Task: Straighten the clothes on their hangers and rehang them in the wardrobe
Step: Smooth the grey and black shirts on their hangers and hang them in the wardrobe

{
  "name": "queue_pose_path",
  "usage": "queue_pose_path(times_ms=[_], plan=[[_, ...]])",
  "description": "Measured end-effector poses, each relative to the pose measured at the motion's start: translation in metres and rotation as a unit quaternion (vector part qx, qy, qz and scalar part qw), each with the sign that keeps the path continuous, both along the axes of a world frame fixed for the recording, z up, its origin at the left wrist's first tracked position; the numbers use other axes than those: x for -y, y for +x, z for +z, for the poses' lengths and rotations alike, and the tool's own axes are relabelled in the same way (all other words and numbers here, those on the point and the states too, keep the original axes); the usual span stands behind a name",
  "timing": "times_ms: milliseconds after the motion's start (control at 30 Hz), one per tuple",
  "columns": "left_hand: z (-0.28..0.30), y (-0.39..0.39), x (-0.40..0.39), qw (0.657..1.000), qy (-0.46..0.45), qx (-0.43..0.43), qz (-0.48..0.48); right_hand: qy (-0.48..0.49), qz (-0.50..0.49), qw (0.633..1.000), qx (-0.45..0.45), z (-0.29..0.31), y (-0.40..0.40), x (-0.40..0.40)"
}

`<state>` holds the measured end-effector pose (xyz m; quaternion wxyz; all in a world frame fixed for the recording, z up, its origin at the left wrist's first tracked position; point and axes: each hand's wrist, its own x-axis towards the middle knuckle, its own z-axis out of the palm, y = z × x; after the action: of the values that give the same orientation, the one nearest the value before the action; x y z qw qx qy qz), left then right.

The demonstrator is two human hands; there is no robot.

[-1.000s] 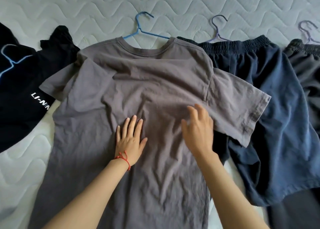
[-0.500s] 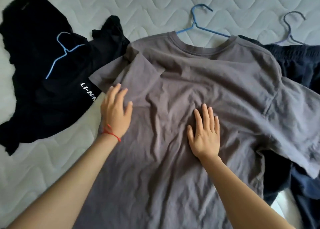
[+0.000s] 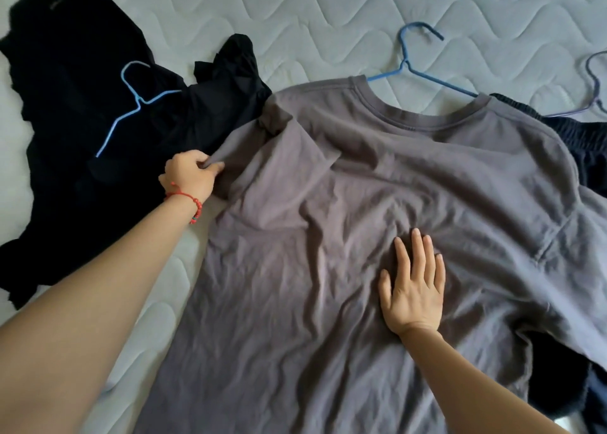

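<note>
So this was the straightening step, nowhere near the wardrobe part yet. The grey t-shirt (image 3: 377, 236) lay spread face-down or face-up (couldn't tell which) on the quilted mattress (image 3: 328, 13), with its blue hanger (image 3: 423, 68) poking out of the neck, hook pointing away from the person.

The left hand (image 3: 189, 179), the one with a red bracelet (image 3: 185, 200) on the wrist, had its fingers curled round the edge of the shirt's left-side sleeve (image 3: 272, 157), pinching the fabric. That sleeve was folded in over the chest instead of lying out flat. The right hand (image 3: 412, 289) was flat on the middle of the shirt, fingers straight and spread, pressing the cloth down, not gripping anything.

My read: the right hand was anchoring the body while the left got ready to pull that sleeve out sideways. The next move probably needed a gentle outward tug, with the flat hand holding firm so the whole shirt wouldn't slide off the hanger shoulder. Plenty of wrinkles were left across the front, so more smoothing looked due after that.

Other stuff around: a black garment (image 3: 65, 88) in a heap to the left with a light blue hanger (image 3: 131, 105) lying on top of it, and dark navy shorts (image 3: 584, 144) partly under the shirt's right side, with a purple-ish hanger (image 3: 591, 82) above them. All still waiting, I'd guess.
</note>
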<state>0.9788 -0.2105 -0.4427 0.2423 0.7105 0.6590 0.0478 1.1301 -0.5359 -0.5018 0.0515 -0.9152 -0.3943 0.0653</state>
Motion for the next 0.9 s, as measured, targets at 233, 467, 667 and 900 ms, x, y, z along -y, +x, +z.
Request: queue_pose_path(times_ms=[233, 467, 667, 900], plan=[[0.035, -0.029, -0.059, 0.969, 0.097, 0.153, 0.166, -0.005, -0.007, 1.000, -0.007, 0.001, 0.000, -0.002], [0.006, -0.035, -0.037, 0.905, -0.087, 0.307, 0.280, -0.012, -0.007, 1.000, -0.013, 0.000, -0.001, -0.002], [0.002, -0.032, -0.023, 0.967, -0.018, 0.194, 0.166, -0.014, -0.006, 1.000, -0.011, 0.000, -0.002, -0.003], [0.029, -0.041, -0.036, 0.965, 0.109, 0.196, 0.135, -0.015, -0.008, 1.000, -0.015, 0.000, -0.002, -0.002]])
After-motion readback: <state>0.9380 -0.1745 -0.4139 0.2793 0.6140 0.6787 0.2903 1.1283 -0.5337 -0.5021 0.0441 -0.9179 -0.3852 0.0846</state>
